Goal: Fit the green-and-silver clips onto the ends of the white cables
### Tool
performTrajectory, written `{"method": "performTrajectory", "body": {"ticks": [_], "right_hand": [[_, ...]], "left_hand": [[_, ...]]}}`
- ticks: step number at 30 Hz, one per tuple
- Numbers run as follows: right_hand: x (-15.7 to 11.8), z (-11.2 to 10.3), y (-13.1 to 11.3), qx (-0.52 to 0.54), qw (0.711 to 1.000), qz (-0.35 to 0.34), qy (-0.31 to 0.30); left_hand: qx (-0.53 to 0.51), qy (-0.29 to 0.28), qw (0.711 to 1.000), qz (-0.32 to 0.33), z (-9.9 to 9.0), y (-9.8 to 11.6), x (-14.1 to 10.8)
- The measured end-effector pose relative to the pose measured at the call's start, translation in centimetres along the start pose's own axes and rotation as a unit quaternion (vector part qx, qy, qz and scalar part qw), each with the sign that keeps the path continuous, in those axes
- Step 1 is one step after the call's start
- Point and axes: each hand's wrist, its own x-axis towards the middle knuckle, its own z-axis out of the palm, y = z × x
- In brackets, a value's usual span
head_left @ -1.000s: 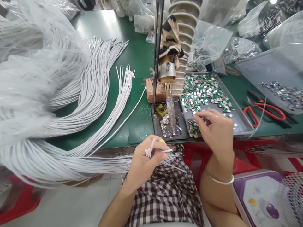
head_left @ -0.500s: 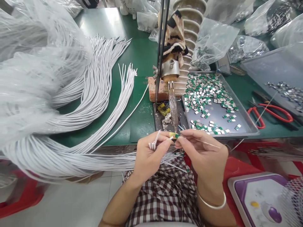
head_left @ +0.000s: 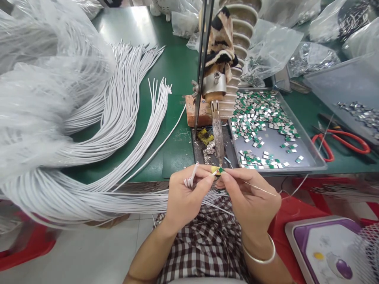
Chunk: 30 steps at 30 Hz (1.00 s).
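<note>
My left hand [head_left: 186, 197] is closed, pinching a white cable [head_left: 215, 172] between thumb and forefinger; a yellow wrap shows on the forefinger tip. Short white cable ends [head_left: 191, 177] stick up between its fingers. My right hand [head_left: 250, 197] pinches a small green circuit board [head_left: 220, 170] against the cable's end. A thin solder wire [head_left: 260, 188] runs across the right fingers. Just above both fingertips is the tip of a clamped soldering iron [head_left: 218, 138], pointing down. Whether the tip touches the board I cannot tell.
A metal tray [head_left: 310, 159] of small green boards lies to the right, beside red-handled pliers [head_left: 349, 140]. Bundles of white cables [head_left: 118, 130] cover the left side and hang over my lap. A brick [head_left: 197, 112] and a ribbed hose [head_left: 239, 39] stand behind the iron.
My right hand has shifted slightly left, its fingertips drawing closer to the left hand's at the board. The left hand has barely moved, and the view has shifted a little.
</note>
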Motion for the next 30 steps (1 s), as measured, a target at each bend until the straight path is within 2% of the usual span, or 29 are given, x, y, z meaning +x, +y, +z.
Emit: {"method": "performTrajectory", "body": {"ticks": [3,5,7,10,12,19,24,27,30], "right_hand": [[-0.1,-0.3,0.3,-0.066,0.997,-0.039,-0.006],[0.0,-0.5,0.4,-0.112,0.991,-0.07,0.011],[0.2,-0.7,0.3,-0.114,0.986,-0.117,0.034],[0.7,-0.8,-0.3,-0.115,0.975,-0.186,0.033],[1.0,-0.8,-0.7,-0.147,0.968,-0.2,0.029],[1.4,-0.9,-1.3,-0.183,0.961,-0.208,0.024],[1.4,-1.2,-1.6,-0.13,0.972,-0.193,-0.006],[1.4,-1.5,-1.5,-0.07,0.984,-0.16,-0.032],[1.6,-1.5,-1.0,-0.084,0.99,-0.089,-0.067]], "left_hand": [[0.016,0.01,1.0,-0.004,0.1,0.2,0.1],[0.029,0.017,0.999,-0.002,0.1,0.4,0.2],[0.041,0.024,0.999,0.004,0.1,0.7,0.4],[0.043,0.022,0.999,0.012,0.0,1.2,0.7],[0.038,0.018,0.999,0.013,0.1,1.4,0.8],[0.024,0.025,0.999,0.002,0.3,1.9,1.1],[0.015,0.014,1.0,-0.005,0.1,1.8,0.7],[0.024,0.015,1.0,-0.008,-0.1,1.5,0.5],[0.07,-0.007,0.997,0.021,-0.3,1.1,0.5]]}}
